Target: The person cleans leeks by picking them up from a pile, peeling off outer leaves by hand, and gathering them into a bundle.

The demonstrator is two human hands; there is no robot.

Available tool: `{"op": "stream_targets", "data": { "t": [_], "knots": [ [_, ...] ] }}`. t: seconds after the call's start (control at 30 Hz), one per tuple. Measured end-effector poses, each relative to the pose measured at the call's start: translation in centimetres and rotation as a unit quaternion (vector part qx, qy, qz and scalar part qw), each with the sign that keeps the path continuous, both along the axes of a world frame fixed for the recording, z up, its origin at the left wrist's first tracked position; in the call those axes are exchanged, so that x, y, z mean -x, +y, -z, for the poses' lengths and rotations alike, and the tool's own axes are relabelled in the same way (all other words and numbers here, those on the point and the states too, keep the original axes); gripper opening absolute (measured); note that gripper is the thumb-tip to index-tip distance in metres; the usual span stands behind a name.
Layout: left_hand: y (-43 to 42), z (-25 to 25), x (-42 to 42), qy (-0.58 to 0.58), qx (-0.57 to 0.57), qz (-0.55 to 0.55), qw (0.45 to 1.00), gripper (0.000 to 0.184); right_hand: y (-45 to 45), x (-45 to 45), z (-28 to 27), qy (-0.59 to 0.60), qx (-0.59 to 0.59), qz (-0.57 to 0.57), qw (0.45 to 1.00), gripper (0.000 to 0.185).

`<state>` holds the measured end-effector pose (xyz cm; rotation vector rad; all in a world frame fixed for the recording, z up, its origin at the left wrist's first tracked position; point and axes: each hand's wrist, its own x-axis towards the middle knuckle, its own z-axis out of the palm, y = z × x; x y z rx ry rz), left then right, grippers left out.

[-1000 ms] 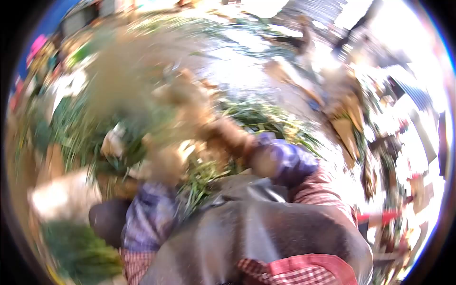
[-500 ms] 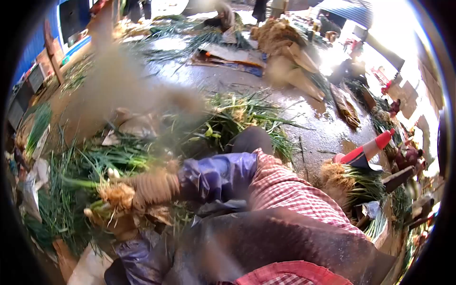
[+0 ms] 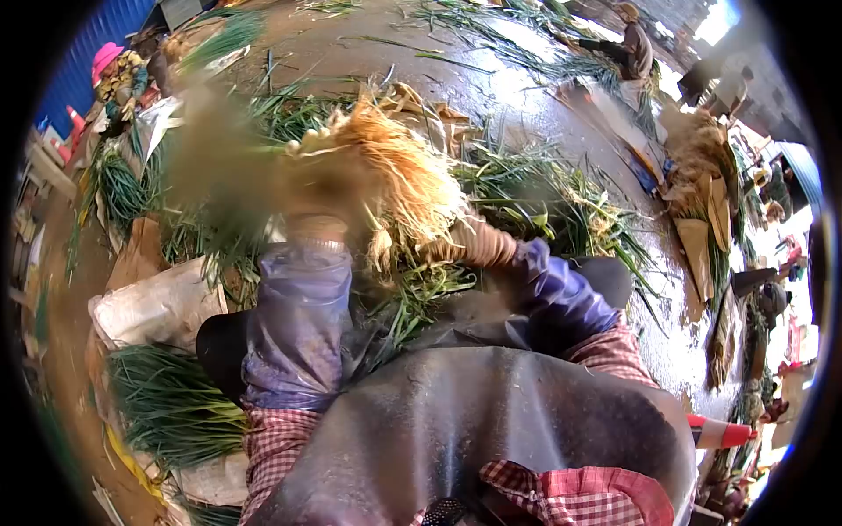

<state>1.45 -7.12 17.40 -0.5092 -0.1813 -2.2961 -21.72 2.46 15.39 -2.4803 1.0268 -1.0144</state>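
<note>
My left hand [image 3: 329, 195] is wrapped around a thick bunch of green onions [image 3: 399, 171], partly blurred by a smear in the view. The bulbs point up and away, and the long tan roots hang over to the right. Close by on the right, my right hand [image 3: 481, 245] wears a ribbed beige glove and is against the lower root ends; its fingertips are hidden by roots. Beneath both hands lie loose green leaves [image 3: 421, 294]. Another heap of green onions [image 3: 548, 197] rests on the ground past my right hand.
A dark apron [image 3: 456, 412] covers my lap. Cut green onions [image 3: 171, 403] lie beside a white sack [image 3: 162, 302] at left. A person in a pink hat [image 3: 110, 66] sits far left, another person [image 3: 633, 48] far right. A traffic cone [image 3: 719, 432] lies at right.
The view has swung to the left. Both hands now appear farther up and apart, and a bigger bunch with long roots shows at my left hand, where a small root clump was before.
</note>
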Motion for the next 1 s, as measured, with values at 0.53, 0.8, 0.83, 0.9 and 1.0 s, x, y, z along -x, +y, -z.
{"op": "stream_targets", "data": {
  "t": [0.53,0.8,0.83,0.9,1.0],
  "knots": [
    [-1.2,2.5,0.3,-0.340,-0.231,-0.279,0.868,0.024,7.2,5.2,-12.0,-0.409,-0.295,-0.310,0.806,0.045],
    [0.1,1.7,2.3,-0.488,-0.143,-0.212,0.835,0.036,8.2,7.9,-1.9,-0.210,-0.357,0.079,0.907,0.073],
    [0.7,2.0,2.6,-0.459,-0.140,-0.215,0.850,0.037,8.3,6.7,-3.8,-0.229,-0.249,0.072,0.938,0.068],
    [1.8,2.1,4.2,-0.430,-0.148,-0.263,0.851,0.038,7.9,6.6,-5.5,-0.210,-0.137,0.121,0.961,0.066],
    [1.1,5.9,5.2,-0.422,-0.141,-0.195,0.874,0.033,7.1,4.2,-7.3,-0.212,-0.124,0.092,0.965,0.068]
  ]
}}
